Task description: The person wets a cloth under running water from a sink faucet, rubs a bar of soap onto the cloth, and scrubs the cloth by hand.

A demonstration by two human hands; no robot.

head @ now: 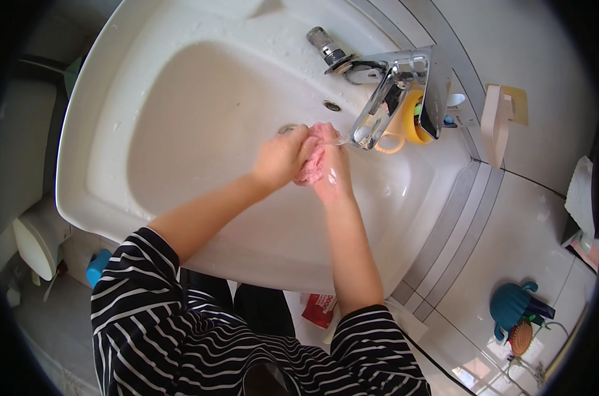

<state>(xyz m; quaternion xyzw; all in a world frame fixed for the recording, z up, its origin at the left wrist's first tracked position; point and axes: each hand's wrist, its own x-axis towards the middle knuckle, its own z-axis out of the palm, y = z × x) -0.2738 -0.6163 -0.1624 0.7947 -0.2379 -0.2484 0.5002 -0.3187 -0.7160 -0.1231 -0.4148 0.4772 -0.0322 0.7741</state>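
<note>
Both my hands hold a wet, bunched pink cloth [312, 166] over the basin of a white ceramic sink [200, 123]. My left hand [279, 156] is closed around the cloth's left side, slightly blurred. On the right, my right hand [336, 161] grips the other side, its wrist wet and shiny. A thin stream of water runs from the chrome faucet [383, 106] onto the cloth and my right hand. Just behind my left hand, part of the drain [287, 128] shows. Folds between my palms are hidden.
Behind the faucet stand a yellow cup [413, 119] and a small peach-coloured handle [391, 143]. A chrome fitting [326, 47] rises from the sink's back ledge. A pale soap holder [496, 126] is on the tiled wall; lower right hang a teal holder [510, 307] and a hairbrush [521, 337].
</note>
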